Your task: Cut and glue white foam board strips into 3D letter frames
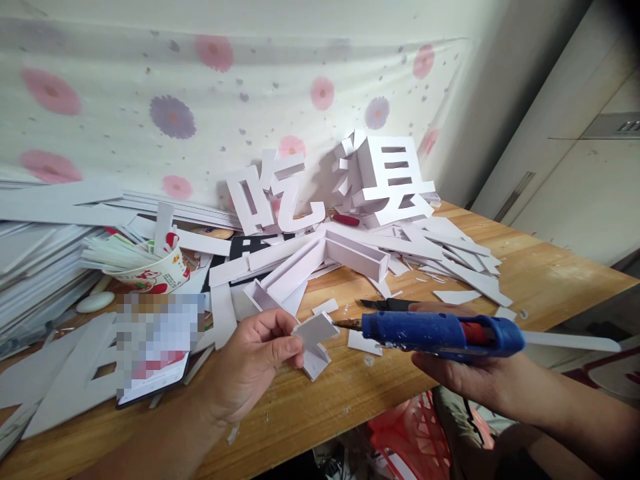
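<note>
Between thumb and fingers, my left hand [257,363] pinches a small folded piece of white foam board [316,328] over the wooden table. My right hand [450,377] is wrapped round a blue hot glue gun [420,332], and a white glue stick [570,341] sticks out of its back. The gun's brownish nozzle points left, at or very near the board's right edge; I cannot tell whether they touch. Just beyond lies a white board frame [320,257] with raised walls. A black-bladed cutter [385,304] rests behind the glue gun, partly hidden by it.
White built-up letter shapes [393,177] stand at the back against the wall. A paper bucket [155,273] of white strips, a phone [160,353] and stacked boards [35,233] are at left. Offcuts [465,260] litter the wooden table [565,260]. Below its front edge is a red basket [410,433].
</note>
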`<state>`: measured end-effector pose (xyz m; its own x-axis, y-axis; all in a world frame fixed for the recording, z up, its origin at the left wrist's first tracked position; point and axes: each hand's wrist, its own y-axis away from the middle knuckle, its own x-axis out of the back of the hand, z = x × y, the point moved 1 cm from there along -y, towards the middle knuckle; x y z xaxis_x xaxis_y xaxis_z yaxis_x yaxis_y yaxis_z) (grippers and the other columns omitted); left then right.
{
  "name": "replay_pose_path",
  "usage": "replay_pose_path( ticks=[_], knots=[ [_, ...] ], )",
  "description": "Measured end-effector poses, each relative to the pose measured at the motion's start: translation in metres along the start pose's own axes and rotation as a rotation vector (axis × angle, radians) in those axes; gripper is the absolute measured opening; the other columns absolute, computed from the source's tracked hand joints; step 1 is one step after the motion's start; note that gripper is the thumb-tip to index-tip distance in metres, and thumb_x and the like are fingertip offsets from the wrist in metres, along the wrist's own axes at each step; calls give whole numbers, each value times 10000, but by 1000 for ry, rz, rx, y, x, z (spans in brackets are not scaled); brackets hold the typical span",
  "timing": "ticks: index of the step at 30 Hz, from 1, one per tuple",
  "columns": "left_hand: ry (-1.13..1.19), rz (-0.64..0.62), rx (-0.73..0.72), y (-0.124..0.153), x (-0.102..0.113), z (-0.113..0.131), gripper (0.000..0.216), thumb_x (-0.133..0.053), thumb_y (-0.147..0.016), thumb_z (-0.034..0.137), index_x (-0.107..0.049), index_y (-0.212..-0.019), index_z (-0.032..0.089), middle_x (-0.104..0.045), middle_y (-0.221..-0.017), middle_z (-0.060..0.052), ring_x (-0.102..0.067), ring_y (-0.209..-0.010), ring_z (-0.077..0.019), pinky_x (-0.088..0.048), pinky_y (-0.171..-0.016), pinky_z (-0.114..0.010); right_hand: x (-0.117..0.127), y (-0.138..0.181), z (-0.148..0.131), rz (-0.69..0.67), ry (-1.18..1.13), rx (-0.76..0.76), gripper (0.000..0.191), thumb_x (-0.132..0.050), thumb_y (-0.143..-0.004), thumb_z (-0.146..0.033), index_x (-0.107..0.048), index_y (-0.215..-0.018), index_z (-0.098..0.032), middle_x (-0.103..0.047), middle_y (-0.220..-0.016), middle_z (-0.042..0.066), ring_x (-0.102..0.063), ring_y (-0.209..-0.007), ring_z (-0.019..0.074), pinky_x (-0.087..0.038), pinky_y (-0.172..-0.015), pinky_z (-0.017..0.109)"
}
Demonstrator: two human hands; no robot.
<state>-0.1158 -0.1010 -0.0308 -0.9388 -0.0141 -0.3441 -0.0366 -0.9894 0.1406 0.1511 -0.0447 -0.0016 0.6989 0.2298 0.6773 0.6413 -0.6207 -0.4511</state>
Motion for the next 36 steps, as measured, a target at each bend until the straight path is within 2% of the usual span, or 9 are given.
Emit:
replay_pose_path(
  ticks=[6,13,23,29,33,36],
  knots=[
    [13,17,11,0,1,-1,211,-828,-613,236,-645,-663,142,-629,-553,4,-553,-534,-84,-432,-550,-180,0,0,2,-18,-62,-43,58,-599,-816,-272,-654,-822,-253,-638,-700,29,-635,-632,200,-531,-499,281],
    [30,26,20,-1,1,-1,227,-828,-613,247,-633,-677,150,-633,-559,0,-555,-540,-93,-442,-564,-195,-1,3,6,-47,-163,-117,148,-617,-819,-325,-663,-934,-245,-674,-764,40,-657,-662,215,-564,-550,304],
    [55,39,22,0,0,-2,236,-824,-627,238,-619,-701,146,-618,-580,16,-550,-542,-79,-458,-573,-190,-4,2,5,-95,-334,-304,135,-655,-793,-316,-629,-887,-222,-672,-799,21,-653,-699,171,-572,-602,255],
    [178,58,33,0,0,-5,225,-818,-635,197,-617,-721,148,-611,-583,21,-553,-536,-71,-458,-541,-167,-6,1,6,-133,-350,-291,132,-635,-813,-353,-608,-850,-229,-645,-740,1,-624,-633,155,-541,-514,241],
    [286,114,-11,0,-7,-4,243,-820,-631,182,-595,-719,152,-610,-602,27,-546,-546,-63,-452,-536,-155,-6,-2,2,-112,-288,-225,147,-624,-820,-357,-603,-843,-213,-658,-791,27,-629,-681,168,-555,-587,273],
    [318,86,11,1,-23,0,265,-802,-664,250,-560,-664,141,-573,-584,25,-496,-518,-52,-406,-496,-151,-3,-7,-5,-75,-210,-135,147,-608,-828,-349,-595,-800,-205,-653,-818,43,-619,-719,178,-545,-635,296]
  ],
)
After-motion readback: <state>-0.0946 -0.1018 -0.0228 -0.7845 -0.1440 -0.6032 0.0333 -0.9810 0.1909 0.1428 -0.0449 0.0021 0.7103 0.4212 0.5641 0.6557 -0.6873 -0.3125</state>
